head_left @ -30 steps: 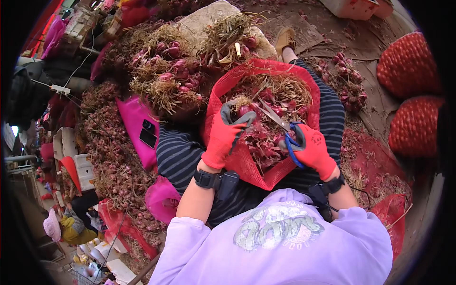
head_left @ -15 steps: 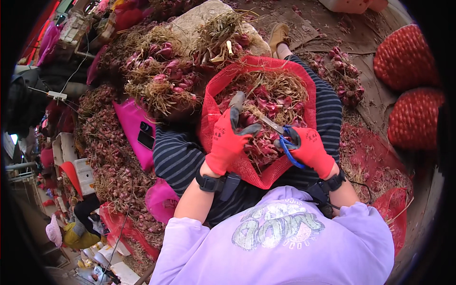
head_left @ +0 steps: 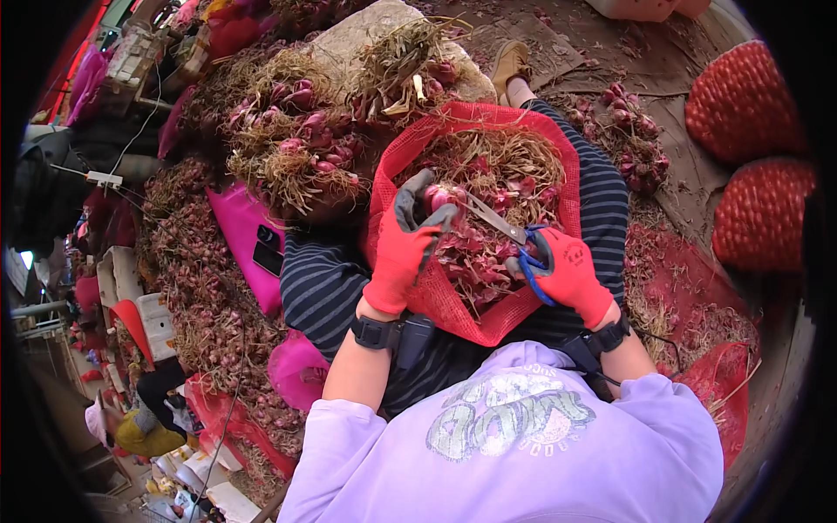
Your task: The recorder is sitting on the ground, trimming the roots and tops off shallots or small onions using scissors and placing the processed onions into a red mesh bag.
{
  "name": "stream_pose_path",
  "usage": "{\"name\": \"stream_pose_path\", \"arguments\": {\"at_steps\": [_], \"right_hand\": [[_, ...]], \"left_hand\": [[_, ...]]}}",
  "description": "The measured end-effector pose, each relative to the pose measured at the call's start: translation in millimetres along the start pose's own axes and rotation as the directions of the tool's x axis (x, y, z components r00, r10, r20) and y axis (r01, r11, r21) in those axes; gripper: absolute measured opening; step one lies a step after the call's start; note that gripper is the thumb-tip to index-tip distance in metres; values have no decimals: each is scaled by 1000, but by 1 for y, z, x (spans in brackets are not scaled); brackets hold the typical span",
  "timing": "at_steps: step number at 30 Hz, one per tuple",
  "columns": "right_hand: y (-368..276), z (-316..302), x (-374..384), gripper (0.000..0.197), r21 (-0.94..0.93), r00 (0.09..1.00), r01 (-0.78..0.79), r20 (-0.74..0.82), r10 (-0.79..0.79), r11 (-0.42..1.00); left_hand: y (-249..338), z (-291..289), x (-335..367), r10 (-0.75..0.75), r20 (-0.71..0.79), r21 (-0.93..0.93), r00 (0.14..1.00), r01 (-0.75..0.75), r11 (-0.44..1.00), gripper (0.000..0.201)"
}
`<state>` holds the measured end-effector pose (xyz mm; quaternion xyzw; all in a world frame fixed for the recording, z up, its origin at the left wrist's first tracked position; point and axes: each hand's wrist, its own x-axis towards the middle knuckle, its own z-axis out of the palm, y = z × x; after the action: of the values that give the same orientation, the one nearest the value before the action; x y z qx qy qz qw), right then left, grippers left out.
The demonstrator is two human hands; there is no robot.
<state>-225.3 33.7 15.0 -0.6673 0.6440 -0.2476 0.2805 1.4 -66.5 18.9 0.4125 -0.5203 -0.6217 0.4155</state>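
Observation:
My left hand [head_left: 404, 246], in a red glove with grey fingertips, grips a pinkish shallot [head_left: 443, 198] between thumb and fingers. My right hand [head_left: 570, 268], gloved the same way, is closed round the blue handles of a pair of scissors [head_left: 497, 219]. Their metal blades point up and left, with the tips close beside the shallot; whether they touch it I cannot tell. Both hands are over a red mesh sack [head_left: 384, 209] set open between my legs. Dry roots, stalks and red papery skins [head_left: 488, 261] fill what shows of the sack.
Bunches of shallots [head_left: 301, 144] with dry roots lie beyond the sack by a pale block [head_left: 349, 39]. More shallots [head_left: 209, 296] cover the ground at left, near a phone [head_left: 268, 253] on pink plastic. Two full red sacks [head_left: 750, 105] stand right. Another person [head_left: 144, 423] sits far left.
My left hand has shifted slightly left and turned, and the shallot now shows in its fingers. The scissors, still in my right hand, have moved a little up and right.

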Motion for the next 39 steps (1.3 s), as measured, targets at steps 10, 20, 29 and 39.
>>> {"name": "stream_pose_path", "arguments": {"at_steps": [10, 20, 29, 39], "right_hand": [[2, -6, -2, 43, -61, 994, 69, -81, -74, 996], [-7, -10, 1, 38, -101, 978, 73, -186, -91, 992], [17, 10, 2, 36, 372, 998, -48, 46, 34, 927], [3, 41, 47, 31, 965, 962, -223, 194, 193, 138]], "left_hand": [[4, 5, -1, -64, -22, -12, 998, 64, 998, 56], [7, 13, -3, 94, 38, 196, 995, -100, 976, 62], [15, 23, -7, 71, 25, 70, 997, -72, 995, 66], [-9, 36, -9, 462, 331, 572, 823, -564, 595, 55]]}}
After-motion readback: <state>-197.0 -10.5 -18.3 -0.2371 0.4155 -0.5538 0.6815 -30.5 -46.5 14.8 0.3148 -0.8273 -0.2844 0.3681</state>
